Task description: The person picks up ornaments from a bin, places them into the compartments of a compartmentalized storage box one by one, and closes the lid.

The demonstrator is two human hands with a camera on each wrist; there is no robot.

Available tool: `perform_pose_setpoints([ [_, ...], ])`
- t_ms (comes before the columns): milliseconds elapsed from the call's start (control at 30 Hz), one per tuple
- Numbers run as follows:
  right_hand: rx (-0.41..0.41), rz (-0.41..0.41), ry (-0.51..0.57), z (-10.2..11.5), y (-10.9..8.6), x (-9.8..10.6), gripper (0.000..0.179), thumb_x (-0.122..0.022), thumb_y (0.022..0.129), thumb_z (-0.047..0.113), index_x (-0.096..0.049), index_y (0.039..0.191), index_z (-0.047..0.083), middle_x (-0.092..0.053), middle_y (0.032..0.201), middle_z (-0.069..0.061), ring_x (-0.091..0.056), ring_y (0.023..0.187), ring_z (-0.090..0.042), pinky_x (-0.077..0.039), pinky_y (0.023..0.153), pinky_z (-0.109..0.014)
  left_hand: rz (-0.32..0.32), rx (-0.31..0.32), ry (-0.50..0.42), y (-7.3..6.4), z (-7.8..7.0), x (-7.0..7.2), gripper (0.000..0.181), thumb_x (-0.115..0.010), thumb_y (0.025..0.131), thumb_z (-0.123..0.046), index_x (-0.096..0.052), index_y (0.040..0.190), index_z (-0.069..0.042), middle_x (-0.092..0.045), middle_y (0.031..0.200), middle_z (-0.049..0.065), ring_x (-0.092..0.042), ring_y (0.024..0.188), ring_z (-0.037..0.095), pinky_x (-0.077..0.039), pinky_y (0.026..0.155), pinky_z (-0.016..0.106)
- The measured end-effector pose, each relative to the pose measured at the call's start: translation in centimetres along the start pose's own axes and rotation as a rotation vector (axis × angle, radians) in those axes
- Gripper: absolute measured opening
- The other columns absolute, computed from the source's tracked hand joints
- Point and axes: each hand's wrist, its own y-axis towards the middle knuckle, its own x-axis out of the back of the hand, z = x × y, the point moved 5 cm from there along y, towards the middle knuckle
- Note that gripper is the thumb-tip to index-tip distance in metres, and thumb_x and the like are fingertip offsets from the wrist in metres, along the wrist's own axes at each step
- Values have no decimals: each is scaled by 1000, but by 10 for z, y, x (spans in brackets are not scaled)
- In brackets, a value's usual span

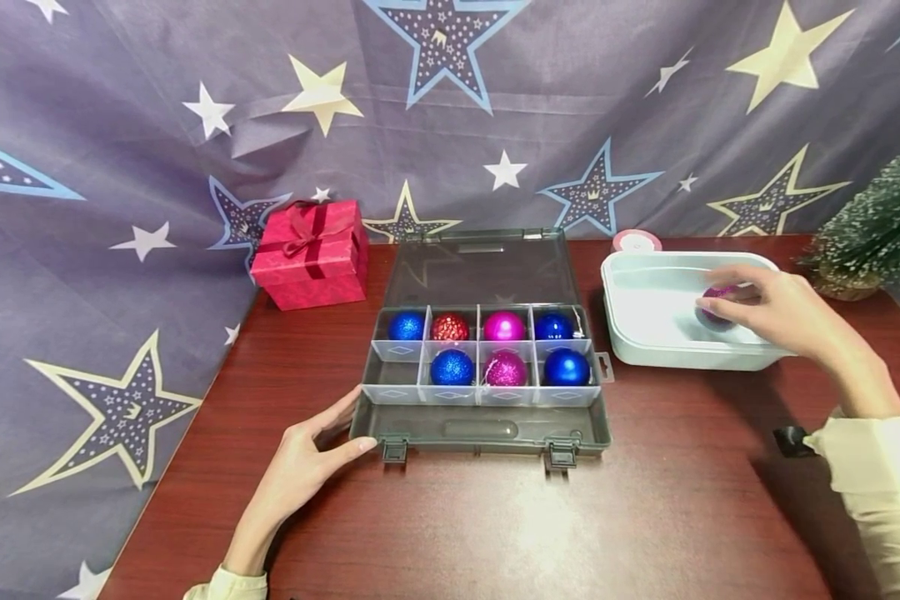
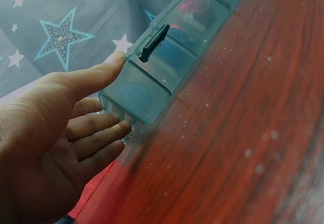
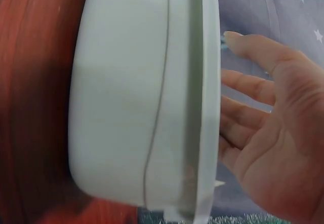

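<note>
A dark translucent case point(image 1: 487, 421) lies with its lid up; compartments hold blue balls point(image 1: 567, 367), pink balls point(image 1: 504, 326) and a red ball point(image 1: 450, 327). The front-left compartment point(image 1: 396, 372) shows no ball. My left hand point(image 1: 300, 458) touches the case's front-left corner, thumb at the front edge and fingers along the side, nearly straight in the left wrist view. Inside the white tub point(image 1: 648, 304), thumb and fingers of my right hand point(image 1: 783, 308) are round a purple glitter ball point(image 1: 718, 305). In the right wrist view the tub's wall hides the ball and fingertips.
A red gift box point(image 1: 311, 254) with a bow stands behind the case, to the left. A round pink-and-white spool point(image 1: 637, 242) lies behind the tub. On the far right is a small frosted tree point(image 1: 877, 217). A star-patterned cloth point(image 1: 495, 125) hangs at the table's back.
</note>
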Motion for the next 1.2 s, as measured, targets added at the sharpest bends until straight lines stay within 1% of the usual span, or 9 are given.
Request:
perform_pose_setpoints([
  [33, -11, 3, -16, -3, -1, 2, 44, -79, 94, 32, -69, 131, 9, -72, 115, -17, -63, 90, 2, -38, 77, -18, 0, -1, -3, 0, 0, 0, 70, -85, 89, -28, -55, 152, -21, -68, 133, 2, -63, 124, 17, -46, 98, 17],
  [167, -40, 22, -48, -11, -3, 6, 50, -78, 94, 34, -64, 134, 7, -69, 121, -24, -69, 103, -34, -41, 81, -32, 3, -2, -11, 0, -1, -1, 71, -85, 89, -28, -55, 152, -20, -68, 133, 1, -63, 124, 16, -47, 98, 18],
  [267, -63, 40, -55, -15, -3, 5, 54, -77, 96, 34, -60, 136, 1, -65, 123, -31, -64, 110, -51, -45, 87, -50, 7, -3, -15, -1, -2, -1, 71, -85, 89, -27, -55, 152, -20, -68, 133, 0, -63, 123, 15, -47, 98, 18],
  [300, -70, 43, -64, -16, -3, 5, 56, -76, 96, 34, -58, 136, -1, -64, 123, -34, -63, 110, -54, -45, 88, -56, 9, -4, -17, -1, -2, -1, 71, -85, 89, -27, -54, 153, -19, -68, 134, 0, -63, 124, 15, -47, 98, 18],
  [400, -88, 41, -85, -19, -3, 5, 57, -74, 97, 35, -56, 135, -5, -62, 123, -38, -59, 112, -58, -41, 90, -69, 8, -3, -19, -1, -2, -1, 71, -85, 89, -27, -55, 152, -20, -68, 134, 0, -63, 124, 15, -47, 98, 18],
  [600, -100, 37, -129, -21, 0, 4, 58, -72, 98, 34, -54, 133, -9, -61, 121, -39, -55, 111, -62, -39, 91, -72, 0, -21, -12, -1, -1, 0, 69, -84, 90, -25, -55, 152, -21, -68, 134, 4, -63, 124, 18, -46, 98, 17],
  [867, -145, 91, -184, -23, 10, -3, 62, -71, 98, 30, -48, 133, -16, -54, 127, -43, -49, 114, -66, -34, 91, -77, -1, -12, -6, -1, -3, 1, 68, -84, 90, -26, -56, 151, -23, -68, 133, 2, -63, 124, 17, -45, 99, 16],
  [1033, -122, 114, -181, -24, 18, -10, 60, -70, 98, 31, -51, 132, -15, -55, 125, -42, -51, 112, -63, -38, 90, -75, -5, -13, -2, -1, -4, 1, 68, -84, 90, -26, -56, 151, -23, -68, 133, 3, -63, 124, 17, -45, 99, 15],
  [1200, -43, 106, -161, -24, 23, -22, 53, -73, 97, 26, -56, 127, -14, -62, 115, -41, -58, 107, -60, -44, 89, -69, 0, -16, -13, -1, -4, 1, 68, -84, 90, -25, -55, 151, -23, -67, 134, 3, -62, 125, 17, -45, 99, 17],
])
